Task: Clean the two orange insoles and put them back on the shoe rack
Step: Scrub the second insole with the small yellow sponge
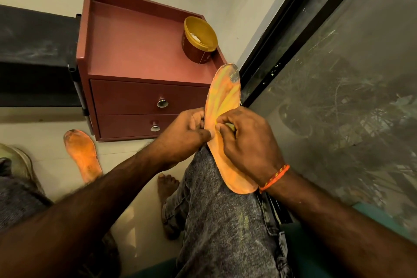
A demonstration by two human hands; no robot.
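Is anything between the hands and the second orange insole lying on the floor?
Yes. Both the left hand and right hand are occupied, gripping the orange foam insole propped on the jeans-clad knee. The worn orange insole on the pale floor lies uncovered beside the maroon two-drawer cabinet.

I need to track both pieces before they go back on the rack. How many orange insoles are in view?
2. One insole is held by both hands over the person's knee; the other insole lies on the floor, left of the red drawer unit. None seems hidden.
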